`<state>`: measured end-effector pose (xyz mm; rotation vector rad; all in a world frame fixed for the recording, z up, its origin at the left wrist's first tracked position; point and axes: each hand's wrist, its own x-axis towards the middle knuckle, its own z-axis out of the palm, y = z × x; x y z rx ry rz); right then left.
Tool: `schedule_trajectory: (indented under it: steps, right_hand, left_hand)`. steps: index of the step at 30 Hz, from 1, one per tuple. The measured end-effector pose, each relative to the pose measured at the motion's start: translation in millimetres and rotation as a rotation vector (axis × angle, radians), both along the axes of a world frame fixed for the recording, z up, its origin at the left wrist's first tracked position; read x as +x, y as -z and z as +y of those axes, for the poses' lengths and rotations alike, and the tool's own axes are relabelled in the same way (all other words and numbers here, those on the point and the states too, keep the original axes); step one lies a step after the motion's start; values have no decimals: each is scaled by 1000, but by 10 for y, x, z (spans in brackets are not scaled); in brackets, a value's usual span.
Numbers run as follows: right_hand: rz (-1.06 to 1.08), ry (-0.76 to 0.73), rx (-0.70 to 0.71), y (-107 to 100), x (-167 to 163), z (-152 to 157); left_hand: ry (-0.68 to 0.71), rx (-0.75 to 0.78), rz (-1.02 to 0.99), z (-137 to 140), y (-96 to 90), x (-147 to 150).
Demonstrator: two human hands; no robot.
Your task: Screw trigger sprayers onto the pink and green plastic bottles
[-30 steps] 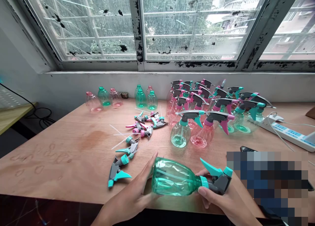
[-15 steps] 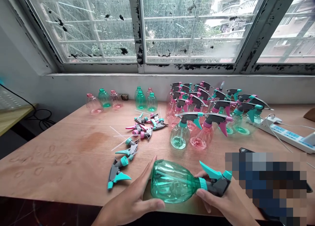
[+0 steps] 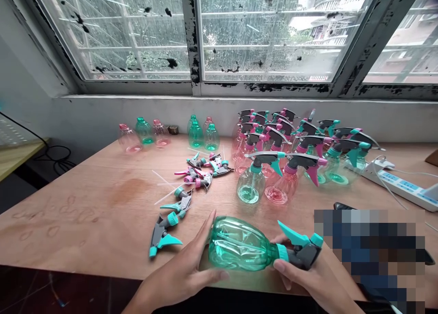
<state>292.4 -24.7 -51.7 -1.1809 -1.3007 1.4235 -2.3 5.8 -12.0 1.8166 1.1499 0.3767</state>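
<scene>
A clear green spray bottle (image 3: pixel 237 245) lies sideways in the air above the table's front edge, its base to the left. My right hand (image 3: pixel 308 277) is closed around its neck, thumb and fingers at the teal collar (image 3: pixel 282 251) of the grey-and-teal trigger head (image 3: pixel 303 248). At the base end, my left hand (image 3: pixel 186 264) is open, fingers stretched along the far side and thumb apart below the bottle; whether the fingers touch it I cannot tell. Left of that hand lies a loose teal-and-grey trigger head (image 3: pixel 163 234).
More loose trigger heads (image 3: pixel 201 177) with thin tubes lie mid-table. Several finished spray bottles (image 3: pixel 284 182) stand at the back right, beside a white power strip (image 3: pixel 397 184). Headless bottles (image 3: pixel 195 134) stand along the wall. A pixelated patch covers the right front, beside a dark phone-like object (image 3: pixel 342 207).
The view has tilted down slightly. The bottle has turned a little about its long axis, and my left thumb sits slightly farther from it. My right hand keeps its hold at the neck.
</scene>
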Motion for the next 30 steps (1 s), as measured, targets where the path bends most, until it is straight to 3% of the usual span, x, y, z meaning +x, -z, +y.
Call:
schedule_trajectory:
  steps: [5, 11, 18, 24, 30]
  right_hand:
    - [-8, 11, 0, -30, 4, 3]
    - [-12, 17, 10, 2, 1, 9]
    - [-26, 29, -29, 8, -23, -13]
    - [-21, 49, -23, -28, -27, -11]
    - [-39, 68, 9, 18, 2, 3]
  left_hand:
    - [10, 22, 32, 24, 43, 1]
    - [31, 104, -77, 23, 151, -47]
    - [-16, -18, -110, 14, 89, -10]
    - [15, 32, -32, 25, 84, -23]
    - [28, 67, -110, 13, 122, -26]
